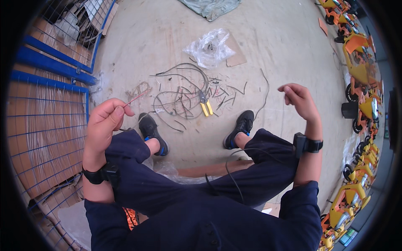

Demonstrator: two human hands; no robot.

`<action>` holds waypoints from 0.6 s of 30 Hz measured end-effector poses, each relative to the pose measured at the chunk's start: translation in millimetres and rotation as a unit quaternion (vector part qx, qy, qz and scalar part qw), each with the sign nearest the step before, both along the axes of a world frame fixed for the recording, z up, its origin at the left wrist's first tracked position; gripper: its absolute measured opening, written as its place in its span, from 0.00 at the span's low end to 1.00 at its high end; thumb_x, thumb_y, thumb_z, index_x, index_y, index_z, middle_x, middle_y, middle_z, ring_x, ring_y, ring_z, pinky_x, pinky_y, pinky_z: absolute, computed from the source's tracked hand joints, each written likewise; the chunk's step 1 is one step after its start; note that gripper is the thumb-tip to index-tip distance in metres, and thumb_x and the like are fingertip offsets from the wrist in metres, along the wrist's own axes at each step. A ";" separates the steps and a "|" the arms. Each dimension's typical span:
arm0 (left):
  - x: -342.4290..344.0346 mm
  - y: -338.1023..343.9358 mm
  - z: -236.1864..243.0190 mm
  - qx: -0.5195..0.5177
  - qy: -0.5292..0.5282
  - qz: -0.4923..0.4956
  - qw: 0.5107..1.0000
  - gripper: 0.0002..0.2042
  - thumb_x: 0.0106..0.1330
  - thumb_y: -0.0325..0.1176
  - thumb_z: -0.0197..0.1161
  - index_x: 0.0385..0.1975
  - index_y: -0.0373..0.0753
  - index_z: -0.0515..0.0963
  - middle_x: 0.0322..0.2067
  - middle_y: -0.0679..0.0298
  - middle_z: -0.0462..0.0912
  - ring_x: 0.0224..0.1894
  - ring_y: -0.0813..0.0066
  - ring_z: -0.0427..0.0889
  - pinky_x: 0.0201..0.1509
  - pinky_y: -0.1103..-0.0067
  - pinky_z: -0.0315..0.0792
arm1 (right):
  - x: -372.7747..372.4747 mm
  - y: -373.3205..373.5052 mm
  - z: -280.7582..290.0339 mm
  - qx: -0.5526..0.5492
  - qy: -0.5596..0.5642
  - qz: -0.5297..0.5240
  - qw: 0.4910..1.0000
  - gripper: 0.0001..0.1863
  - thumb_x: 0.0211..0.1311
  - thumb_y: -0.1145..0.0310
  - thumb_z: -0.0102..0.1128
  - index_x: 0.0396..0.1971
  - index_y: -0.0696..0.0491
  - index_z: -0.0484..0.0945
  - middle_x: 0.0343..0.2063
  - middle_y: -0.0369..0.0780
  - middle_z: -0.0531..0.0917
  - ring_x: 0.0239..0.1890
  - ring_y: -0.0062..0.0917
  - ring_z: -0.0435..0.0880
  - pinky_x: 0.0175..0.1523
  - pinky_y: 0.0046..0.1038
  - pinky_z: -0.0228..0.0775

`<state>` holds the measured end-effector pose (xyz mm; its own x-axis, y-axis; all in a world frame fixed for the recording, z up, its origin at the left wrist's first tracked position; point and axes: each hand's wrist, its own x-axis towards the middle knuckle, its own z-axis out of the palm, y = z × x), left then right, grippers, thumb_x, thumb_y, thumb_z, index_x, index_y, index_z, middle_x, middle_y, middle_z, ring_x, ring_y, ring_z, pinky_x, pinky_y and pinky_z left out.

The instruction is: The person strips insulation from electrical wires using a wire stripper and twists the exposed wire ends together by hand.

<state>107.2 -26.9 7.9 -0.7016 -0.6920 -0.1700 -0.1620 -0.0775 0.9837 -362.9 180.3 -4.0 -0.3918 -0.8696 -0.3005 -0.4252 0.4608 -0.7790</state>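
My left hand (pixel 106 121) is raised at the left, with thumb and finger pinched on a thin reddish wire (pixel 136 98) that points up and to the right. My right hand (pixel 302 101) hangs in the air over the floor at the right, fingers loosely bent and apart, nothing visible in them. Between my feet lies a pair of wire strippers (pixel 206 104) with yellow handles. Dark cables (pixel 167 94) curl around it, among many short cut pieces (pixel 228 100). Another dark cable (pixel 228 167) lies across my lap.
Crumpled clear plastic (pixel 209 48) rests by a cardboard piece (pixel 236 52) ahead. At the left stands a blue wire-mesh cage (pixel 54 75) with wrapped cartons. Yellow and orange wheeled machines (pixel 356 62) line the right side. A greenish sheet (pixel 213 6) lies far ahead.
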 end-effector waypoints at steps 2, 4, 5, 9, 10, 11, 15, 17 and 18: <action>-10.8 1.9 1.5 0.008 0.007 0.008 1.000 0.12 0.74 0.36 0.52 0.37 0.33 0.78 0.15 0.79 0.61 0.17 0.91 0.53 0.22 0.87 0.48 | -1.1 -17.4 -24.2 -0.005 -0.053 -0.005 0.999 0.15 0.72 0.65 0.51 0.46 0.61 0.79 0.26 0.36 0.80 0.30 0.17 0.78 0.38 0.21 0.71; -21.6 4.1 2.9 0.016 0.011 0.016 1.000 0.12 0.74 0.35 0.52 0.37 0.33 0.78 0.16 0.79 0.61 0.17 0.92 0.53 0.22 0.87 0.48 | 8.0 -31.3 -44.8 -0.018 -0.073 -0.021 0.997 0.16 0.71 0.65 0.52 0.49 0.62 0.78 0.30 0.39 0.83 0.33 0.22 0.82 0.42 0.24 0.74; -26.5 5.2 2.9 0.015 0.009 0.018 1.000 0.12 0.74 0.35 0.52 0.38 0.33 0.78 0.16 0.80 0.61 0.18 0.92 0.53 0.22 0.87 0.48 | 11.6 -36.6 -56.1 -0.038 0.052 0.003 0.998 0.17 0.70 0.65 0.54 0.50 0.62 0.77 0.36 0.44 0.83 0.38 0.28 0.83 0.45 0.27 0.75; -38.5 13.6 -3.2 0.035 0.019 0.029 0.999 0.12 0.74 0.35 0.52 0.39 0.33 0.78 0.16 0.80 0.61 0.18 0.92 0.54 0.22 0.87 0.48 | 60.6 -60.7 -55.5 -0.020 0.125 0.161 0.979 0.22 0.65 0.64 0.60 0.55 0.60 0.73 0.47 0.53 0.80 0.45 0.39 0.82 0.49 0.34 0.75; -39.6 14.4 -5.0 0.051 0.021 0.025 0.998 0.12 0.74 0.36 0.51 0.40 0.33 0.78 0.16 0.80 0.61 0.19 0.91 0.55 0.22 0.87 0.49 | 87.4 -65.2 -54.7 -0.033 0.070 0.216 0.973 0.23 0.65 0.64 0.60 0.56 0.60 0.72 0.46 0.52 0.80 0.44 0.39 0.82 0.48 0.34 0.75; -42.5 15.2 -7.1 0.052 0.020 0.029 0.998 0.12 0.74 0.36 0.51 0.40 0.33 0.78 0.16 0.80 0.61 0.19 0.91 0.55 0.22 0.87 0.49 | 118.5 -67.2 -52.1 -0.046 0.016 0.268 0.962 0.24 0.64 0.65 0.61 0.57 0.59 0.71 0.45 0.52 0.80 0.43 0.38 0.82 0.47 0.33 0.75; -60.8 16.6 -7.1 0.175 0.079 0.024 0.981 0.14 0.75 0.38 0.49 0.43 0.32 0.76 0.16 0.78 0.61 0.18 0.90 0.55 0.22 0.87 0.50 | 230.7 -72.4 -49.0 -0.097 -0.134 0.323 0.932 0.26 0.68 0.66 0.58 0.62 0.57 0.65 0.42 0.45 0.81 0.36 0.28 0.80 0.39 0.26 0.75; -72.0 15.0 -5.0 0.247 0.118 0.016 0.962 0.14 0.77 0.37 0.46 0.44 0.31 0.73 0.16 0.74 0.64 0.16 0.89 0.57 0.21 0.88 0.52 | 259.3 -82.8 -66.1 -0.148 -0.151 0.323 0.922 0.22 0.69 0.66 0.56 0.60 0.58 0.67 0.40 0.44 0.81 0.34 0.25 0.80 0.38 0.25 0.74; -74.3 12.6 -6.1 0.241 0.117 0.023 0.963 0.14 0.77 0.37 0.46 0.44 0.31 0.73 0.16 0.74 0.64 0.16 0.89 0.57 0.21 0.88 0.52 | 267.5 -85.9 -70.0 -0.194 -0.166 0.313 0.915 0.19 0.70 0.66 0.54 0.57 0.58 0.70 0.39 0.42 0.82 0.33 0.23 0.79 0.37 0.23 0.73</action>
